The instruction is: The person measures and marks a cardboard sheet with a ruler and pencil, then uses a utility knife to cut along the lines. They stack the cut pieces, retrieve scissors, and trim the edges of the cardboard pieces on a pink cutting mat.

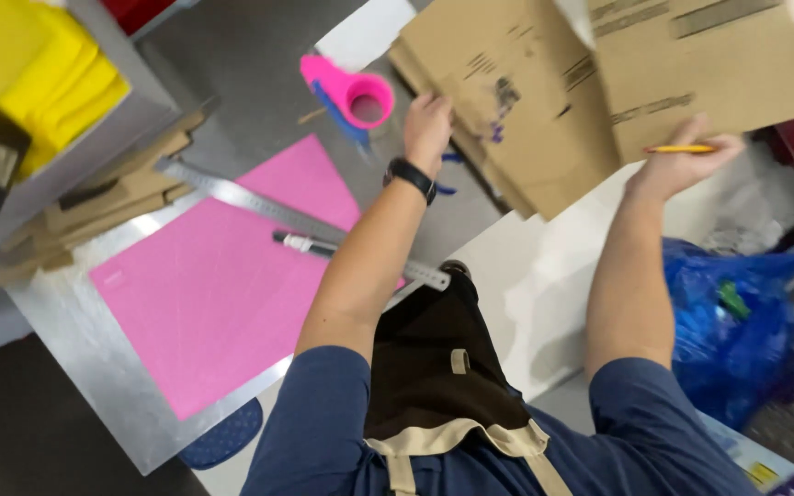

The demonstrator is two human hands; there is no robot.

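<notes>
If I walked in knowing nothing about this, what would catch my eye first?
Probably the big bright pink cutting mat lying on a silvery metal sheet at the left, with a long steel ruler slanting across its top corner. Next, the flat brown cardboard sheets raised at the top, the left hand gripping their edge and the right hand holding a yellow pencil. A pink tape dispenser sits behind.

The person wears a dark blue short-sleeved shirt (314,422) across the bottom of the frame — both forearms bare. Over it hangs a dark brown fabric apron (429,367) with beige straps (457,439) — and a black band-shaped wristwatch (412,176) circles the left wrist near the upper centre.
</notes>
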